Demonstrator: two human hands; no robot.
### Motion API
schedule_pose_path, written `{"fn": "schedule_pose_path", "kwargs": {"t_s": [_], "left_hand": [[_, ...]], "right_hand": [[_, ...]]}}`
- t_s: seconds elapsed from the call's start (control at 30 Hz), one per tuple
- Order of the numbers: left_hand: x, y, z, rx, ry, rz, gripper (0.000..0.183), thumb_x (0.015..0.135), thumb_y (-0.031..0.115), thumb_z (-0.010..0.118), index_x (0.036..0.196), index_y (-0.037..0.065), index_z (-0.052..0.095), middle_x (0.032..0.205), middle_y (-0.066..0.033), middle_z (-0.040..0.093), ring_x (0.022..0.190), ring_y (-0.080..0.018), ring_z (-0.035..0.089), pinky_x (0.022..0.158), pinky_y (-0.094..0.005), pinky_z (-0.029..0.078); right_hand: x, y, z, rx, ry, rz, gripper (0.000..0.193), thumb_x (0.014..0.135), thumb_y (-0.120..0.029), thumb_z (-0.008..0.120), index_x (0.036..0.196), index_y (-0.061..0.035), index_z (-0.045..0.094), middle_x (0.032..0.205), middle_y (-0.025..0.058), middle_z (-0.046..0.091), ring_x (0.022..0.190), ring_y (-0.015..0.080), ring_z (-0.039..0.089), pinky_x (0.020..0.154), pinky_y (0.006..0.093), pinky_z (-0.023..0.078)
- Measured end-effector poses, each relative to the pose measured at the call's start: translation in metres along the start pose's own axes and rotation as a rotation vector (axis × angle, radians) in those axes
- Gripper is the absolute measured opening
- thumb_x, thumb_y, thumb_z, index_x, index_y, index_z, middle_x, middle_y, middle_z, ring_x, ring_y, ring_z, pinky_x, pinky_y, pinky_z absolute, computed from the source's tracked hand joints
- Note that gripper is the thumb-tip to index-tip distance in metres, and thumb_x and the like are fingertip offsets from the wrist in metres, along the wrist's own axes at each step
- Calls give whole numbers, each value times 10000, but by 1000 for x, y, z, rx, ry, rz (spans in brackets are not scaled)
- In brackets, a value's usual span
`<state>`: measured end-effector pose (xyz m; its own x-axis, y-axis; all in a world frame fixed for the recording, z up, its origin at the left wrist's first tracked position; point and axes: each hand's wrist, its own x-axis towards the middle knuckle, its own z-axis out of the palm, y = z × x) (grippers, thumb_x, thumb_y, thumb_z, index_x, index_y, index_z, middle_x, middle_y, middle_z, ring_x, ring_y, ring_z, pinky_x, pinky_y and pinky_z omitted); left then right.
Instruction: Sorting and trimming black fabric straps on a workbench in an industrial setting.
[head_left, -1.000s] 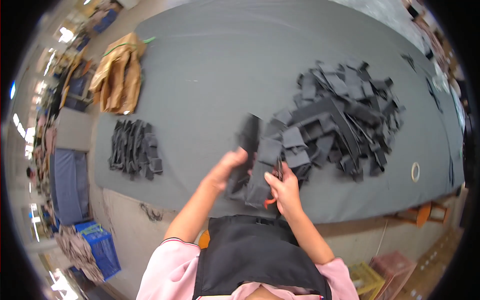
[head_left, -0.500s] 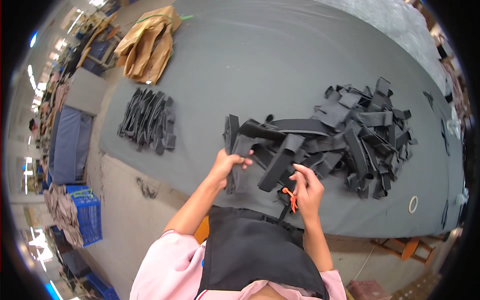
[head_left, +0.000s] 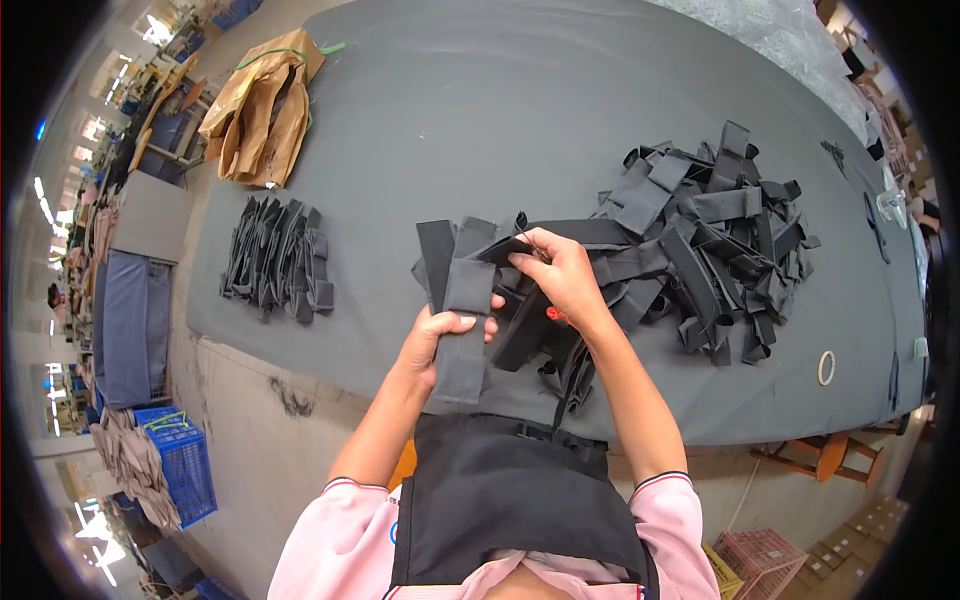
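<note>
My left hand (head_left: 440, 335) is closed round a few dark grey fabric strips (head_left: 467, 290), their ends spreading above and below the thumb. Just up and to the right, my right hand (head_left: 563, 275) pinches the end of another black fabric strip (head_left: 505, 250) between thumb and fingers. An orange-red thing (head_left: 557, 314), too small to name, shows beside my right wrist. Loose strips lie under and around both hands. They run into a tangled heap of dark strips (head_left: 715, 205) on the right. At the left, a neater bundle of folded strips (head_left: 275, 258) stands in rows.
The grey-covered table (head_left: 470, 110) fills the middle. On its far left corner rests a brown paper bag (head_left: 262, 110). A cream-coloured ring (head_left: 826, 368) lies near the right front edge, and clear plastic sheeting (head_left: 770, 45) covers the far right. A blue crate (head_left: 180, 465) stands on the floor.
My right hand has moved up and left from near the table edge and now grips a strip end. The strips in my left hand have turned and fanned out.
</note>
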<state>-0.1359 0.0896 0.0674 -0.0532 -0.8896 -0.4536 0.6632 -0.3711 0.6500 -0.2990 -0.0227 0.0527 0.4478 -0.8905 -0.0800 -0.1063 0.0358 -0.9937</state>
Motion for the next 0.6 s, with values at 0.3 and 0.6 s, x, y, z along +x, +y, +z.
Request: {"fn": "schedule_pose_path", "kwargs": {"t_s": [0.3, 0.6], "left_hand": [[-6, 39, 65, 70, -226, 273, 464, 681, 81, 607, 1115, -61, 530, 915, -145, 615, 778, -204, 602, 712, -300, 493], [37, 49, 57, 125, 148, 169, 341, 747, 17, 558, 1081, -54, 565, 944, -118, 641, 725, -179, 616, 663, -309, 524]], "right_hand": [[-27, -109, -16, 742, 615, -481, 192, 827, 4, 604, 755, -101, 460, 558, -42, 385, 425, 59, 291, 417, 217, 239], [-58, 3, -29, 34, 514, -329, 121, 795, 105, 589, 832, -10, 589, 737, 49, 582, 627, 152, 612, 586, 252, 470]]}}
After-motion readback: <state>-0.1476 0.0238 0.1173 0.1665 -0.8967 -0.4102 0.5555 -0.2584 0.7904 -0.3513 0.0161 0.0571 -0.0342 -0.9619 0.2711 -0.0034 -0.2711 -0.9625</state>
